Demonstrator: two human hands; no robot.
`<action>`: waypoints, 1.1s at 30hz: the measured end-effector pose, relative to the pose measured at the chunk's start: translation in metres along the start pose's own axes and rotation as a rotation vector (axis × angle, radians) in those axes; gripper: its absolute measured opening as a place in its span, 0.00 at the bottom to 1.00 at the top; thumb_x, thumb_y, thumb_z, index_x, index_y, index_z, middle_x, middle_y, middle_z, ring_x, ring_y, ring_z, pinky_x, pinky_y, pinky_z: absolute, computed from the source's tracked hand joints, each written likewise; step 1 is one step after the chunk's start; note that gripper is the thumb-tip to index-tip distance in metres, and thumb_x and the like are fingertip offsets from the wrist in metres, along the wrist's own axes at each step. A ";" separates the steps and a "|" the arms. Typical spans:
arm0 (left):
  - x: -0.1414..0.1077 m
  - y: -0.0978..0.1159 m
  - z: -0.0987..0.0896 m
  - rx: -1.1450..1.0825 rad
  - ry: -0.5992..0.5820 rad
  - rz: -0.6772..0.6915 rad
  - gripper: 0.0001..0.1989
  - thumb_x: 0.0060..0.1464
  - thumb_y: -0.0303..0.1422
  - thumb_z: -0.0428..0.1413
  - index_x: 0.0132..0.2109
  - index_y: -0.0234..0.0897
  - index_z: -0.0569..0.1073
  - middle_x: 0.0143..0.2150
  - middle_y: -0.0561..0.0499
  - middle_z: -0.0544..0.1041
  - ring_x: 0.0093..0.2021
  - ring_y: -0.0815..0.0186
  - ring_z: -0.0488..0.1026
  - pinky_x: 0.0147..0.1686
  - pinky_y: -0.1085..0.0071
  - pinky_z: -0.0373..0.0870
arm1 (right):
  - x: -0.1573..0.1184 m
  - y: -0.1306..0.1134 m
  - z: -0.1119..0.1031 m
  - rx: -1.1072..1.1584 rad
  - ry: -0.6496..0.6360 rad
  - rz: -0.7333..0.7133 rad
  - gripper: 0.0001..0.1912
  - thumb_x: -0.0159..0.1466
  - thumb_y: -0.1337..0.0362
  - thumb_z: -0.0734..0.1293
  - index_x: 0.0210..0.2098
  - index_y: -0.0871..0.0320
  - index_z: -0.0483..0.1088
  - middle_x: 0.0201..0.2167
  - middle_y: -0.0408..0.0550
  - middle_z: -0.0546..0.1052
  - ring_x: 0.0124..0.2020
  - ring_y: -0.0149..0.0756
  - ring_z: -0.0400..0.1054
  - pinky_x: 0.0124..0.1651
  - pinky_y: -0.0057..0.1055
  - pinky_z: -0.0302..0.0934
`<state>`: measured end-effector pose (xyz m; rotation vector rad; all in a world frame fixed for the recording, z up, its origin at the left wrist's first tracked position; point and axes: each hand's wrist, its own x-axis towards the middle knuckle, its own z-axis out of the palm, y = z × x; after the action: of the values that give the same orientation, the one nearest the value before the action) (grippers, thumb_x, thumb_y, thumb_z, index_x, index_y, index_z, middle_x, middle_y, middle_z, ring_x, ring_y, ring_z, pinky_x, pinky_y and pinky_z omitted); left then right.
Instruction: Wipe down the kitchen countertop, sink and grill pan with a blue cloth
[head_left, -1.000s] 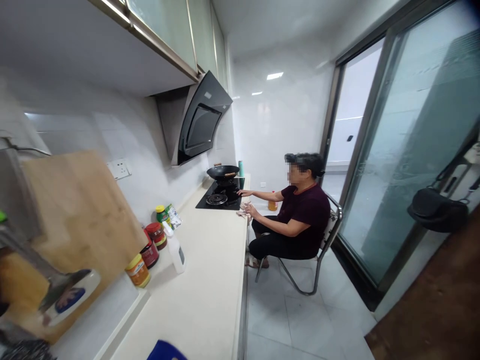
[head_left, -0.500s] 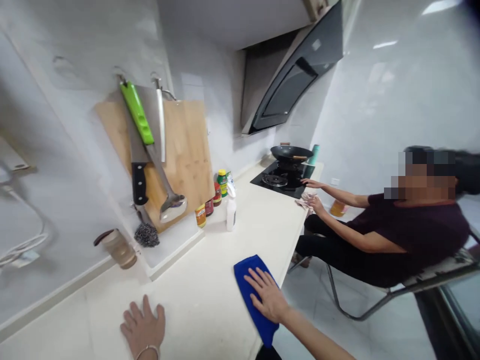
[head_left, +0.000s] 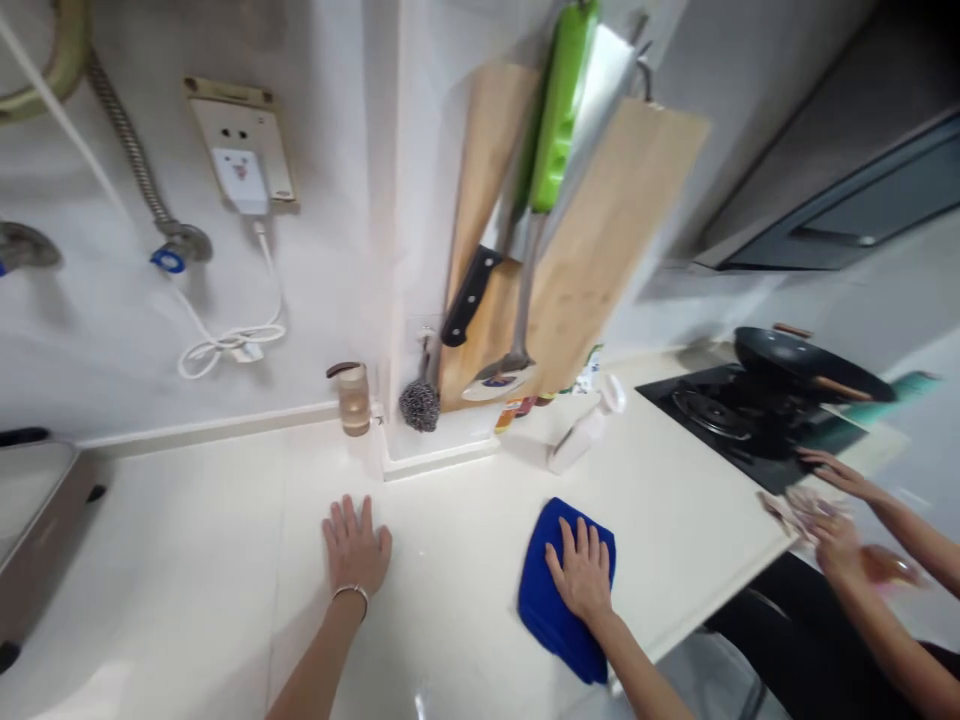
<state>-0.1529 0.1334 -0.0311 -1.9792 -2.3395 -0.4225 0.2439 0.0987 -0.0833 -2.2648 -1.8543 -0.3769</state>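
Note:
My right hand (head_left: pixel 583 575) lies flat with spread fingers on a folded blue cloth (head_left: pixel 545 610), pressing it against the white countertop (head_left: pixel 442 600). To the left, my left hand (head_left: pixel 355 548) rests palm down on the bare counter, fingers apart, a bracelet (head_left: pixel 352 594) at its wrist. Behind the cloth stands a white spray bottle (head_left: pixel 581 435). A small brownish cup with a dark handle (head_left: pixel 353 400) is on the counter beyond my left hand.
A cutting board (head_left: pixel 600 260), knife (head_left: pixel 470 297), ladle (head_left: pixel 523 320) and steel-wool brush (head_left: pixel 420 404) hang on the wall. At right, a person's hands (head_left: pixel 840 535) hold a pale cloth by the stove (head_left: pixel 720 410) with a wok (head_left: pixel 806 360). A metal-edged appliance (head_left: pixel 52 520) sits far left.
My view has swung left, bringing the wall socket and the appliance into sight. My right hand stays flat on the blue cloth; my left hand remains spread on the counter.

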 end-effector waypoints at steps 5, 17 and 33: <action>-0.003 -0.003 0.004 -0.056 -0.014 -0.014 0.32 0.58 0.39 0.47 0.68 0.34 0.58 0.72 0.35 0.53 0.73 0.39 0.43 0.68 0.41 0.44 | 0.044 -0.065 0.005 -0.040 -0.075 0.080 0.36 0.68 0.51 0.50 0.68 0.68 0.54 0.68 0.72 0.53 0.70 0.66 0.43 0.65 0.63 0.40; -0.003 -0.007 0.016 -0.085 0.088 -0.006 0.33 0.60 0.47 0.46 0.67 0.35 0.61 0.71 0.34 0.55 0.72 0.39 0.47 0.68 0.39 0.46 | 0.038 -0.217 -0.028 0.186 -0.208 -0.443 0.36 0.68 0.45 0.52 0.71 0.56 0.48 0.73 0.58 0.45 0.72 0.58 0.38 0.70 0.55 0.32; -0.233 -0.166 -0.094 -0.045 0.152 0.053 0.22 0.63 0.36 0.46 0.62 0.40 0.66 0.60 0.41 0.72 0.62 0.57 0.67 0.57 0.58 0.71 | 0.004 -0.207 -0.020 0.189 -0.125 -0.623 0.34 0.68 0.49 0.50 0.69 0.59 0.54 0.71 0.58 0.51 0.72 0.52 0.39 0.70 0.51 0.36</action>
<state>-0.2858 -0.1363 -0.0190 -1.9480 -2.2006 -0.6048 0.0403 0.1372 -0.0656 -1.5819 -2.5152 -0.1321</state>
